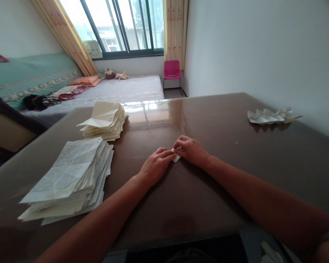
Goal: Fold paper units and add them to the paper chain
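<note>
A small folded piece of paper [176, 157] lies on the brown table [208, 131] between my two hands, mostly hidden by the fingers. My left hand [157, 164] is closed on its left side, the fingertips pressed together on the paper. From the right, my right hand [192, 150] pinches the same piece, its fingers bent and the thumb close to the left fingertips. The paper shows a pale pointed corner toward me.
At the left are a stack of written sheets [65, 171] and, behind it, a stack of cream folded papers [105, 118]. Several folded paper pieces [268, 117] stand in a row at the right. Beyond the table are a bed [137, 87] and a pink chair [171, 70].
</note>
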Available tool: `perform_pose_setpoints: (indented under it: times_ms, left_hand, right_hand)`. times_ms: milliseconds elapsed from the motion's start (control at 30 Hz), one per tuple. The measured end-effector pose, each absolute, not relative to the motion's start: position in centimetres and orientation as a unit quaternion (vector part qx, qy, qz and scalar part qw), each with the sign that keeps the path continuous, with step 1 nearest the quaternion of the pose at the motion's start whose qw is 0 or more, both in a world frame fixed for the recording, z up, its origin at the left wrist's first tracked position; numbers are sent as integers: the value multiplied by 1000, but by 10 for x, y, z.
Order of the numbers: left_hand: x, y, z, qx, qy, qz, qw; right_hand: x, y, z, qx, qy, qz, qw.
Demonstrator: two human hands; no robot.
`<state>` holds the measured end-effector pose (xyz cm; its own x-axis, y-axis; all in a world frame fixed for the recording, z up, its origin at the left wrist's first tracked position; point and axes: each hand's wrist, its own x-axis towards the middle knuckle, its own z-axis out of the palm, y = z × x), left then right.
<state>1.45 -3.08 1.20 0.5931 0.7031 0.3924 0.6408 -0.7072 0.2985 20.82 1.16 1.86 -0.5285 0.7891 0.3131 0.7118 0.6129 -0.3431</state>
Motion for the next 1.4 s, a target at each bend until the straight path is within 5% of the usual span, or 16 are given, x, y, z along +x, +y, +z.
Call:
perform_pose_setpoints:
  times_ms: [300, 733, 1167, 1400]
  left_hand:
    - [17, -48, 13, 907, 384, 174, 19]
    - [21, -56, 23, 901, 421, 107, -2]
    - [-4, -42, 25, 907, 373, 152, 125]
    - [-1, -45, 28, 919, 368, 123, 73]
  right_hand:
    - [218, 11, 31, -312, -942, 40, 120]
    - [216, 1, 45, -341, -938, 29, 51]
    - [230, -41, 24, -401, -915, 13, 42]
    - [233, -49, 19, -371, -926, -40, 58]
